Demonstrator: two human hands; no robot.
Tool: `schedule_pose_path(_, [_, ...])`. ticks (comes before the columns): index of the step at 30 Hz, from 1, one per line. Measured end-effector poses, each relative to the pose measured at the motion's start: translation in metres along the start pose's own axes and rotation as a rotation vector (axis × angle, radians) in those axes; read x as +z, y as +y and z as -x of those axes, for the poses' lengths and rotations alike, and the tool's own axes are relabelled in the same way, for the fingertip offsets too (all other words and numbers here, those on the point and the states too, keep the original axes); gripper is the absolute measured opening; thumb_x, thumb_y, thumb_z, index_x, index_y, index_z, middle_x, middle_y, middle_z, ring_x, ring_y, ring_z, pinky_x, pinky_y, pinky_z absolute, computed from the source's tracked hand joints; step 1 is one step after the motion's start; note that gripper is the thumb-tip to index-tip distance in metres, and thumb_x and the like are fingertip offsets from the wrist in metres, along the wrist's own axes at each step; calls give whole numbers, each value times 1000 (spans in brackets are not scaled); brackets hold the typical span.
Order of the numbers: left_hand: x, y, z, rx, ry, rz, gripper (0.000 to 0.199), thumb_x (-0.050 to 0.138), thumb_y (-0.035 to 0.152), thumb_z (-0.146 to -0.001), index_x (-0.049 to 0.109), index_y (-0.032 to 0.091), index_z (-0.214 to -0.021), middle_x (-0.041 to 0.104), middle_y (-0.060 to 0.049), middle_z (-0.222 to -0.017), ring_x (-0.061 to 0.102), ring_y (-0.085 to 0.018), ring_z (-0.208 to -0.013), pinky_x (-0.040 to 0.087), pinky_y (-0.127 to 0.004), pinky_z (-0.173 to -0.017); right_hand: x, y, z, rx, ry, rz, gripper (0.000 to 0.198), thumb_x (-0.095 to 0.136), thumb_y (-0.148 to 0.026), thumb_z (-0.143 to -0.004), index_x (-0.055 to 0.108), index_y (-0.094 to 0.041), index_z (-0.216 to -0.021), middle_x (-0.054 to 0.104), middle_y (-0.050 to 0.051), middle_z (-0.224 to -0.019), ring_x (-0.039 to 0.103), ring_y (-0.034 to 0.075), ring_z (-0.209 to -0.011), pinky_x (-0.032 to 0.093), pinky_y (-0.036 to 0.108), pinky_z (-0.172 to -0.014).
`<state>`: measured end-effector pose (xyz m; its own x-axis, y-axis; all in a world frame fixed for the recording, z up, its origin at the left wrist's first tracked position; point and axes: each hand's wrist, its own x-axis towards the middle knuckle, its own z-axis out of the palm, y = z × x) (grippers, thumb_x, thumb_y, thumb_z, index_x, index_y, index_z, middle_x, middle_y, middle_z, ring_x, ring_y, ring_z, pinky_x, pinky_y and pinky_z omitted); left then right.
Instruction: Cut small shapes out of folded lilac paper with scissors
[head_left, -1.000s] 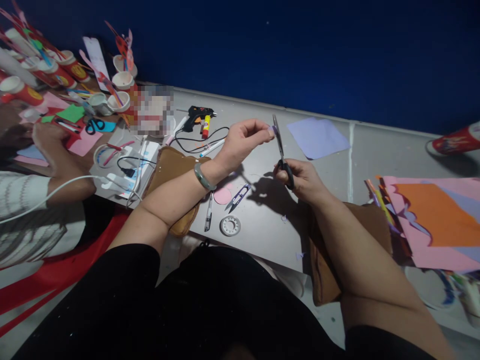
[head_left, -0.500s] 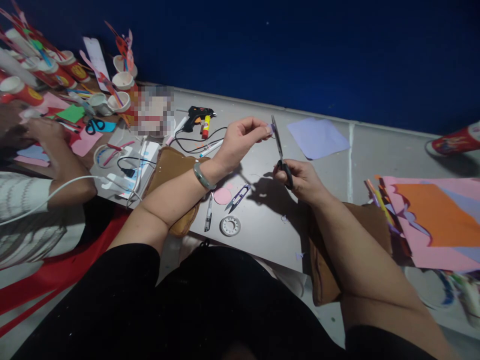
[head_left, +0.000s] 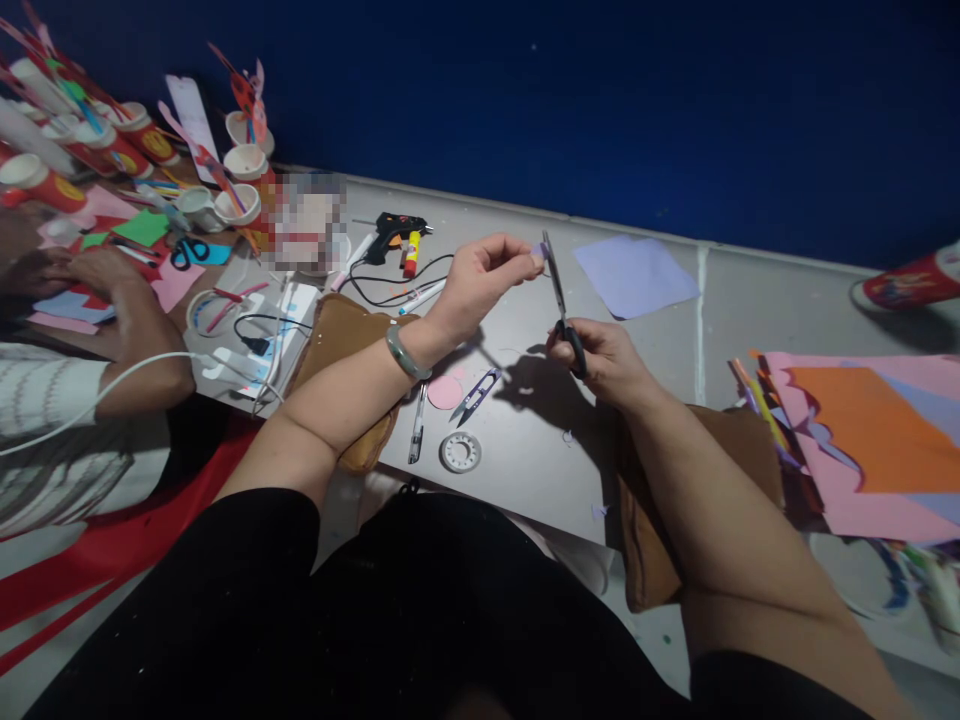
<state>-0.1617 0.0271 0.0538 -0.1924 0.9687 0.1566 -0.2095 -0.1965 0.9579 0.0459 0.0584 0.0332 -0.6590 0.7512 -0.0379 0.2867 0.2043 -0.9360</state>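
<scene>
My left hand pinches a small piece of purple paper between thumb and fingers. Black-handled scissors are gripped in my right hand, their blades pointing up and away beside the purple piece. Whether the blades touch the paper I cannot tell. Beyond them a larger purple paper sheet lies on the table. Below my hands are a pink paper circle, purple thread snips, a pen and a roll of tape.
A black glue gun with its cord and a glue stick lie behind my left arm. Stacked coloured paper is at the right, a red cup behind it. Another person's arm works at the left near several cups.
My hands and the scissors stay almost in place, with the purple piece shifted very slightly. At the left, the other person's hand has moved a little over the papers.
</scene>
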Motion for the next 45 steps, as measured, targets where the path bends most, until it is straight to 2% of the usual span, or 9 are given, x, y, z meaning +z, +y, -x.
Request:
schedule_pose_path(13, [1, 0, -2, 4, 32, -3, 20, 81, 27, -86, 66, 19, -74, 68, 3, -72, 63, -8, -73, 51, -26, -79, 0, -2, 0, -13, 1, 36, 48, 80, -63, -76, 56, -22, -65, 50, 0, -61, 44, 14, -58, 37, 30, -55])
schedule_pose_path(19, [7, 6, -2, -73, 91, 64, 38, 63, 33, -102, 66, 17, -68, 69, 0, -68, 64, -8, -69, 51, -26, -75, 0, -1, 0, -12, 1, 16, 50, 80, -65, -75, 56, -23, -64, 49, -1, -59, 41, 13, -57, 36, 31, -54])
schedule_pose_path(24, [4, 5, 0, 12, 12, 11, 22, 79, 25, -90, 67, 18, -73, 68, 3, -71, 62, -7, -72, 52, -26, -78, 1, -1, 0, -15, 0, 17, 48, 80, -63, -76, 56, -23, -64, 49, 0, -60, 42, 13, -58, 36, 31, -55])
schedule_pose_path(30, [0, -1, 0, 34, -22, 5, 19, 83, 24, -84, 68, 18, -74, 69, 2, -75, 63, -8, -75, 53, -27, -79, 1, -2, 0, -34, -10, 26, 46, 79, -62, -77, 58, -22, -66, 50, 0, -61, 43, 14, -58, 37, 31, -57])
schedule_pose_path(45, [-1, 0, -1, 30, -17, -4, 18, 78, 14, -87, 66, 17, -73, 67, 2, -76, 61, -8, -75, 50, -27, -78, 0, 0, 0, -10, 2, 21, 47, 80, -62, -75, 57, -22, -65, 50, -1, -60, 41, 13, -58, 35, 30, -55])
